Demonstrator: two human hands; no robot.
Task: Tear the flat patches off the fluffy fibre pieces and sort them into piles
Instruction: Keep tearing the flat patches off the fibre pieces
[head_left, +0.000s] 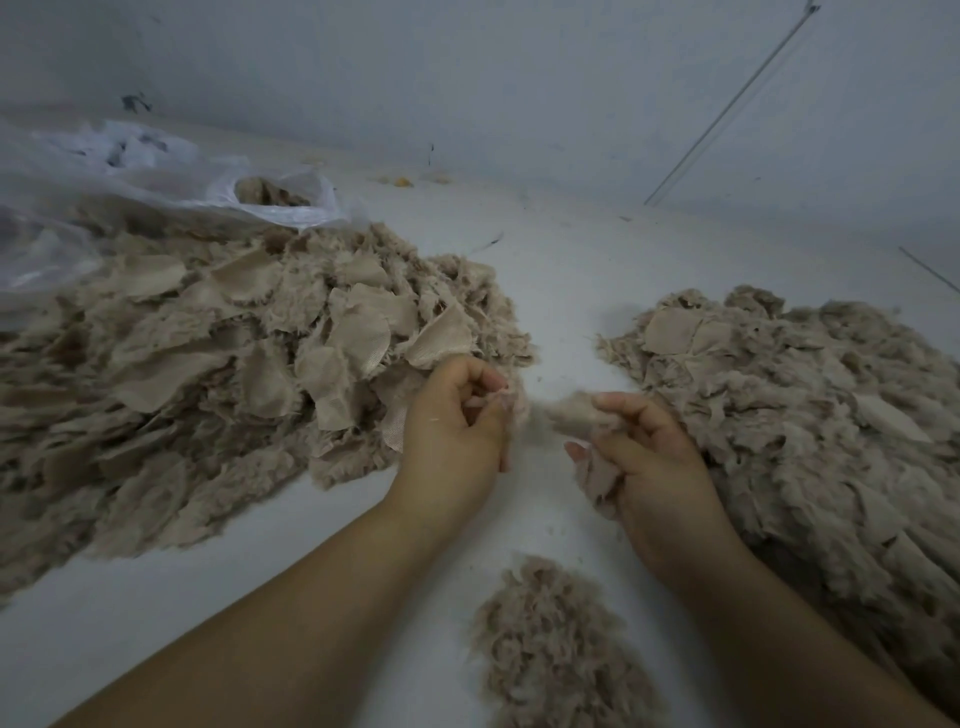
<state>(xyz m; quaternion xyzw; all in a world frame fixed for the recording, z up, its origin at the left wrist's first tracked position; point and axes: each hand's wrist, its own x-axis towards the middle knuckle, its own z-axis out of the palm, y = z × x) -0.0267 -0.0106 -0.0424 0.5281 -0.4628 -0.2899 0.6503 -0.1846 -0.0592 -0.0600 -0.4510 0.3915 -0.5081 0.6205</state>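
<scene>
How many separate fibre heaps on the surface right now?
3: large left pile by the plastic bag, right pile beside the right hand, small front pile. More may lie outside the frame.

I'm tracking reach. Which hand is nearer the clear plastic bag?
Left. The left hand is below and right of the plastic bag; the right hand is farther right.

I have one view only, from the head camera, looking forward and steeply down across the pale work surface (550, 291) toward its far edge, where the wall (519, 78) rises. It sits close: both forearms enter from the near edge. The wide lens bends the far edge and corners.
</scene>
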